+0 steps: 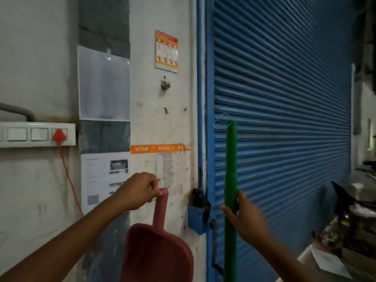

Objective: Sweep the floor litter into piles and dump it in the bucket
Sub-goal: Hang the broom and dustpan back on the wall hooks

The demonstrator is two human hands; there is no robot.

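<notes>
Your left hand (140,190) pinches the handle tip of the red dustpan (156,251), which hangs pan-down in front of the wall (162,123). Your right hand (247,218) grips the green broom handle (231,159) — upright, before the blue roller shutter (284,98).

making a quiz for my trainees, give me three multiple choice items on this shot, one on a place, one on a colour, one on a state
1. Where is the green stick?
A. in front of the blue shutter
B. against the switch panel
C. flat on the floor

2. What colour is the dustpan?
A. yellow
B. pinkish red
C. black

3. What is the left hand doing?
A. hanging empty
B. gripping the stick
C. pinching the dustpan's handle tip

Answers: 1 A, the shutter's slats show behind it; 2 B, pan and handle are both that colour; 3 C, thumb and fingers close on the handle's top.
</notes>
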